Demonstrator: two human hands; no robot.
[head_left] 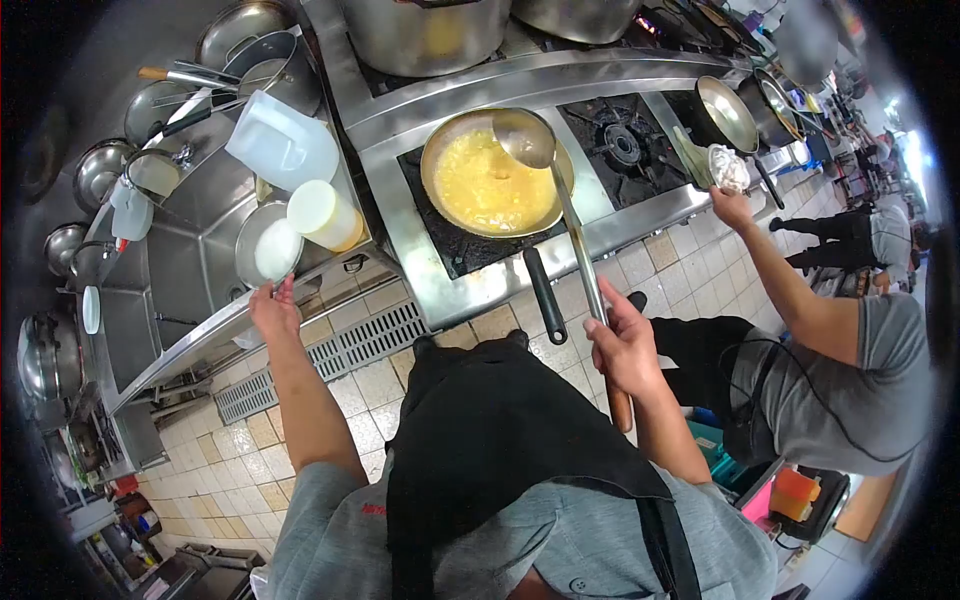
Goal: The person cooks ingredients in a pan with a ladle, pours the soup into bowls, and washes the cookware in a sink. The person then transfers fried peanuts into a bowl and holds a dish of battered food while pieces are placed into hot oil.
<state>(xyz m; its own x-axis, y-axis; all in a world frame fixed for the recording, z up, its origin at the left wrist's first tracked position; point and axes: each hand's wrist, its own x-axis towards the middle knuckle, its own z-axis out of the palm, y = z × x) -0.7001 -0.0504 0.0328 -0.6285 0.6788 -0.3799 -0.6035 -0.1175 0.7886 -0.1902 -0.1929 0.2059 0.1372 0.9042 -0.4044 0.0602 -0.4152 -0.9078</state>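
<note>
My right hand is closed around the long handle of a ladle with a wooden grip end. The ladle's metal bowl rests in a frying pan of yellow, bubbling liquid on the stove. The pan's black handle points toward me, left of my right hand. On the left, my left hand pinches the near edge of a round white thing, over a metal bowl. Whether it is a lid or a dish is unclear. A pale-lidded tub stands just right of it.
A translucent plastic jug stands behind the tub, beside the sink. Large pots line the back of the stove; a burner lies right of the pan. At right, a co-worker holds something white over another pan.
</note>
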